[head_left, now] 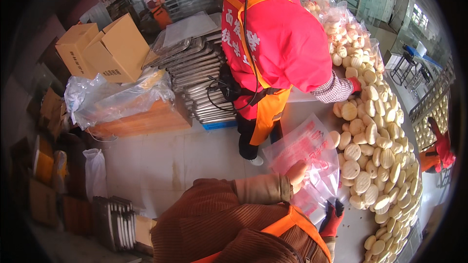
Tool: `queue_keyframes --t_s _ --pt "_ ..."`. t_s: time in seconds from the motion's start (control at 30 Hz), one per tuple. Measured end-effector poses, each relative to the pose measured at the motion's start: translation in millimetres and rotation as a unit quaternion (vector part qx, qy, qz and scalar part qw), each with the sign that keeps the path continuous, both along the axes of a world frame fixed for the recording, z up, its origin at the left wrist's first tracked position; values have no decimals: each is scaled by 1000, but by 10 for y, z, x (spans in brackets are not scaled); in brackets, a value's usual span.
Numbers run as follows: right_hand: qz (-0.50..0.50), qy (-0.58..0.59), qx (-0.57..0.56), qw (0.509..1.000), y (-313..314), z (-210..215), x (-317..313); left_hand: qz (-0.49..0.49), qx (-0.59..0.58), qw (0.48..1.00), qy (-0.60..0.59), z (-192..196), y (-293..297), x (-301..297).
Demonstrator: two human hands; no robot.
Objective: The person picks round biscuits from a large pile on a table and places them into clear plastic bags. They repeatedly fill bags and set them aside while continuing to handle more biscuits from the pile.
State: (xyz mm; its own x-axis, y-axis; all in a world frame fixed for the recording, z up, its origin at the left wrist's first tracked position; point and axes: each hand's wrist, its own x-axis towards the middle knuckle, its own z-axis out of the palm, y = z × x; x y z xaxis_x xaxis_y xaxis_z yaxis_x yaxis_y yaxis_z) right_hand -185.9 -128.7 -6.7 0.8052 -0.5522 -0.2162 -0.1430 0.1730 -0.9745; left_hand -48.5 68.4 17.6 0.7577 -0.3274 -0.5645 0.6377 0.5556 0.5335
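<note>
Holding a clear plastic bag (308, 141) with red print, the left hand (295, 173) has its fingers closed at the near edge. The right hand (333, 221), in a red and black glove, is at the bag's lower end; I cannot tell whether its fingers grip the plastic. The bag is spread out at the grey table (350, 236), just beside a long heap of pale, round buns (373, 160). Farther along, a co-worker (278, 34) in a red jacket and orange apron reaches a gloved hand (356, 84) to the heap. Beyond that are bagged buns (336, 19). Behind the co-worker stand stacked metal trays (192, 65), near an open cardboard box (119, 48).
</note>
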Motion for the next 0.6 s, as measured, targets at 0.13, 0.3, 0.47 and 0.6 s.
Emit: queue_keyframes --t_s 0.13,0.3,0.47,0.6 --pt "-25 -192 -452 871 166 759 -164 67 291 914 -275 7 -30 -149" --pt "343 -109 -499 788 321 947 53 -71 238 915 -318 16 13 -309" --pt "154 -27 32 987 -74 6 110 -276 61 952 -120 288 188 -386" --pt "-47 -103 32 993 -537 62 -253 -116 115 982 -99 565 307 -129"
